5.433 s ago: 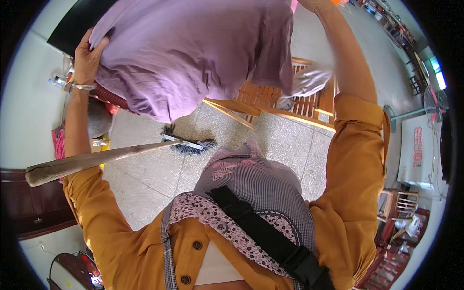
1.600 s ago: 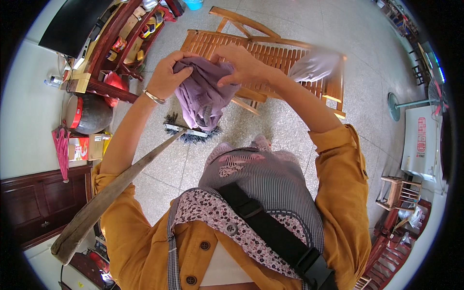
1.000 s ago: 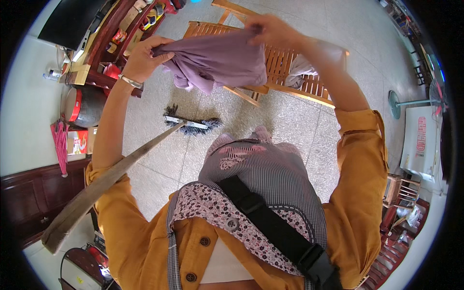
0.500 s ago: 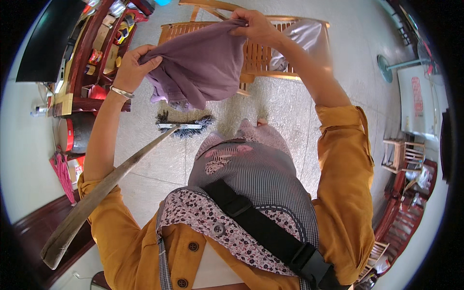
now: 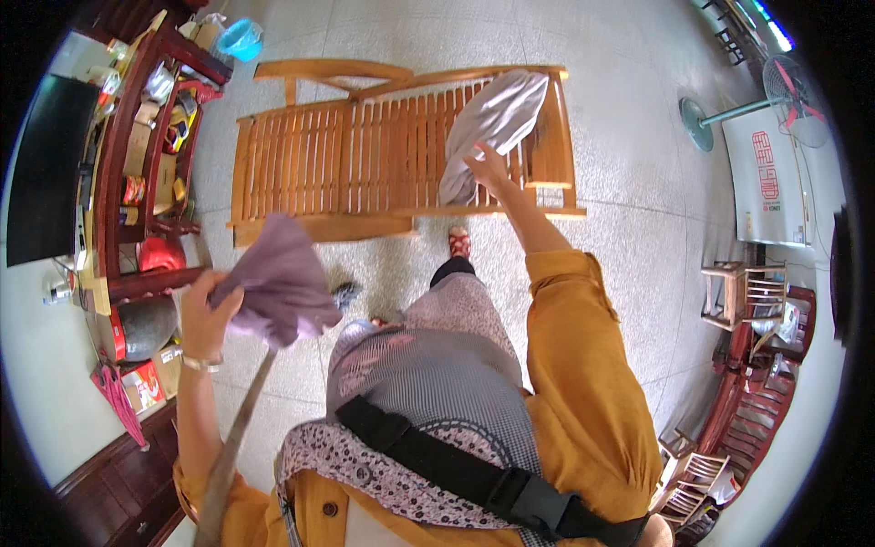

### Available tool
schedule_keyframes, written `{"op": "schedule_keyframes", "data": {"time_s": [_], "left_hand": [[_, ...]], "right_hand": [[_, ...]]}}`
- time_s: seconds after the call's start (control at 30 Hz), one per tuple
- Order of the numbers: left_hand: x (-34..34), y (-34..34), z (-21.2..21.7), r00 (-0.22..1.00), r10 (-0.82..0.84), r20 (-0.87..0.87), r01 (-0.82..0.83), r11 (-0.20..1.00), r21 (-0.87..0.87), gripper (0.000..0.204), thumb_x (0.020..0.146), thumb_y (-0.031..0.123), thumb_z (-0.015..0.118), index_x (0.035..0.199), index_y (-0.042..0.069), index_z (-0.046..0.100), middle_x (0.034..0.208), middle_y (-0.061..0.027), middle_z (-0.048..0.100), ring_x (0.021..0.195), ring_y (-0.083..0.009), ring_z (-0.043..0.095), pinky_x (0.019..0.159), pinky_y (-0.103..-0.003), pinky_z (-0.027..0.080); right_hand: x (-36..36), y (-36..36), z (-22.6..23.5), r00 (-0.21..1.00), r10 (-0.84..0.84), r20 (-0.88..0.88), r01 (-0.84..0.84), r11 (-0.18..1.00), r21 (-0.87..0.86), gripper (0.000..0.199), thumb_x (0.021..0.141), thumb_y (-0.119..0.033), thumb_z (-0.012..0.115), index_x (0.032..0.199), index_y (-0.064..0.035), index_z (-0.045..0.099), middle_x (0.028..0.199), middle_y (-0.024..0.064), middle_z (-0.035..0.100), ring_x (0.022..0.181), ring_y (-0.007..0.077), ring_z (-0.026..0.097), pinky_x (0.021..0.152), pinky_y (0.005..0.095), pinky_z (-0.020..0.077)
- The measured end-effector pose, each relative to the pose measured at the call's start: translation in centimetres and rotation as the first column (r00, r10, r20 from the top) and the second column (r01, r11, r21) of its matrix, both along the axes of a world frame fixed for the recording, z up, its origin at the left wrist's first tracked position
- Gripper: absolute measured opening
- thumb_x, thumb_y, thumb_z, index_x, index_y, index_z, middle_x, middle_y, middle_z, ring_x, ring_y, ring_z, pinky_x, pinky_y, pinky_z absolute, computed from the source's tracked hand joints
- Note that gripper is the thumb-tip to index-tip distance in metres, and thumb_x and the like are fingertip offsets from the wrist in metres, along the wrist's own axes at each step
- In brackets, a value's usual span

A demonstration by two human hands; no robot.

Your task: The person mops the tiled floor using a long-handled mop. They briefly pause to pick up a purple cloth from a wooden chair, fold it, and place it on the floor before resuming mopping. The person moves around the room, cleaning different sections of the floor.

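Grasping a crumpled mauve cloth (image 5: 275,284) in the left hand (image 5: 202,317), near left. Holding the right hand (image 5: 489,171) at the near side of a shiny pale-grey cloth (image 5: 498,111), lying on the right end of a slatted tan wooden lounge chair (image 5: 392,146), farther off; cannot tell whether gripping it.

The right hand (image 5: 486,173) has left the purple cloth (image 5: 278,287) for the grey cloth (image 5: 501,114) at the chair's (image 5: 301,155) right end; the left hand (image 5: 202,319) alone now holds the purple one, nearer.
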State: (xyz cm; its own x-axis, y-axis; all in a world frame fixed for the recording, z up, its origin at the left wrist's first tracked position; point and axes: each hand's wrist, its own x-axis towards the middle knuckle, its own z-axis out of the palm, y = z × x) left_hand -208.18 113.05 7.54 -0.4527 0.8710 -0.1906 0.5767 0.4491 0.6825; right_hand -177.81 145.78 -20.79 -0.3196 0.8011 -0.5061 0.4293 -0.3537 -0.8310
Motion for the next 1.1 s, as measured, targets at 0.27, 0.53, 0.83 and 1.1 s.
{"op": "schedule_keyframes", "data": {"time_s": [0.27,0.53,0.83,1.1], "left_hand": [[2.2,5.2,-4.6,0.947,0.26,0.188,-0.276,0.959,0.064,0.02,0.075,0.014,0.064,0.088,-0.001,0.058,0.07,0.0042,0.052,0.062,-0.0034,0.042,0.057,-0.018,0.036],[4.1,9.5,-7.0,0.927,0.277,0.255,-0.296,0.954,0.038,0.025,0.075,0.012,0.066,0.094,-0.003,0.057,0.077,0.0018,0.056,0.065,-0.0035,0.046,0.06,-0.018,0.039],[4.5,11.5,-6.8,0.918,0.205,0.338,-0.223,0.975,0.014,0.025,0.075,0.008,0.066,0.095,-0.004,0.057,0.079,0.001,0.057,0.067,-0.0037,0.047,0.062,-0.017,0.039],[4.1,11.7,-7.6,0.936,0.164,0.312,-0.183,0.983,0.033,0.024,0.075,0.01,0.065,0.094,-0.003,0.056,0.078,0.0006,0.056,0.067,-0.0041,0.047,0.061,-0.018,0.04]], "right_hand": [[4.9,15.9,-13.2,0.91,-0.317,0.269,0.24,0.929,0.283,0.069,0.067,-0.018,0.067,0.128,-0.0096,0.038,0.119,0.0244,0.037,0.107,0.03,0.042,0.093,0.0319,0.0354],[-9.3,17.8,-6.3,0.925,-0.123,-0.358,0.23,0.934,0.273,0.048,0.066,-0.019,0.066,0.106,0.0031,0.05,0.118,0.015,0.04,0.109,0.025,0.041,0.092,0.0323,0.0341],[-10.7,20.5,1.7,0.831,0.026,-0.555,0.105,0.973,0.203,0.026,0.073,0.0,0.061,0.096,0.0059,0.052,0.099,0.0105,0.054,0.09,0.0174,0.051,0.078,0.0279,0.0426],[-8.0,23.1,6.7,0.435,-0.453,-0.778,0.399,0.872,-0.284,0.017,0.075,0.004,0.056,0.092,0.0034,0.051,0.076,0.0119,0.056,0.067,0.0216,0.058,0.055,0.0313,0.0508]]}}
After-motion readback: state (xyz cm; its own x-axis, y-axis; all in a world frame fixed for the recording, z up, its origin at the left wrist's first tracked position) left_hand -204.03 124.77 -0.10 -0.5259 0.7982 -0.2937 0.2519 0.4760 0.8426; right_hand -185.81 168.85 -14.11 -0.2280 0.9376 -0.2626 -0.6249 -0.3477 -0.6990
